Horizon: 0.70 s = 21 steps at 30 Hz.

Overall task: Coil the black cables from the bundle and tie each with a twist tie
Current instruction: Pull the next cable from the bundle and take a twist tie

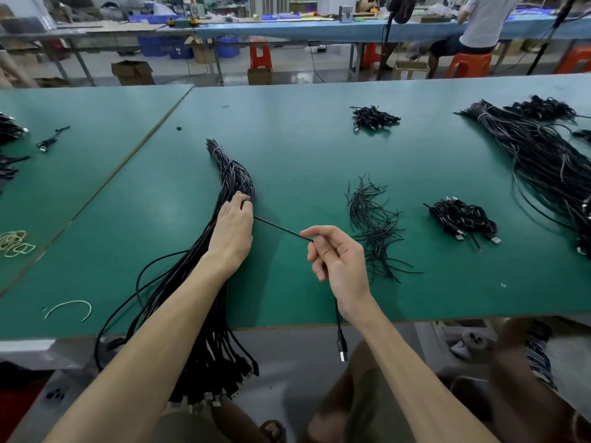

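Observation:
A long bundle of black cables [228,174] lies on the green table [303,145], its plug ends hanging over the near edge. My left hand [232,230] rests on the bundle with its fingers curled down onto the cables. My right hand [339,257] pinches a single black cable [281,230] stretched taut from the bundle; its USB plug [342,345] dangles below my wrist. A loose heap of black twist ties [372,225] lies just right of my right hand. A pile of coiled, tied cables [462,219] sits further right.
Another coiled pile [374,118] lies at the back, and a large second bundle [543,155] runs along the right. Rubber bands [14,244] and a white tie [68,308] lie at the left. A person sits at the far bench.

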Motion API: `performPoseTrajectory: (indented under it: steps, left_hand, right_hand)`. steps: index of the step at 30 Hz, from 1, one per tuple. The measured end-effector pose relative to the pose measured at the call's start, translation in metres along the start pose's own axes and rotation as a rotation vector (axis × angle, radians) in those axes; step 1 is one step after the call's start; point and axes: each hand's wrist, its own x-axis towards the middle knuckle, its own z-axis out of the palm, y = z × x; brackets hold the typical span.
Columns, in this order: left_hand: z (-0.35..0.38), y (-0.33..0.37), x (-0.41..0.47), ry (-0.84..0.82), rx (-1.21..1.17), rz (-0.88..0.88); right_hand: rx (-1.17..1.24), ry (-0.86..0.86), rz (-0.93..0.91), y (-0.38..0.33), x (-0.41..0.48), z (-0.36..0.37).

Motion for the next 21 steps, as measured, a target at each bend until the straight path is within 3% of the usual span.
performPoseTrajectory:
  steps: [7, 11, 21]
  left_hand:
    - [0.003, -0.007, 0.002, -0.021, 0.038, 0.034]
    - [0.007, -0.015, 0.0, 0.051, 0.016, 0.104]
    - [-0.005, -0.006, -0.007, 0.187, -0.145, 0.283]
  right_hand:
    - [0.065, 0.05, 0.071, 0.001, 0.004, -0.001]
    - [0.088, 0.071, 0.118, 0.001, 0.005, -0.002]
    - [-0.065, -0.045, 0.202, 0.0, 0.007, 0.006]
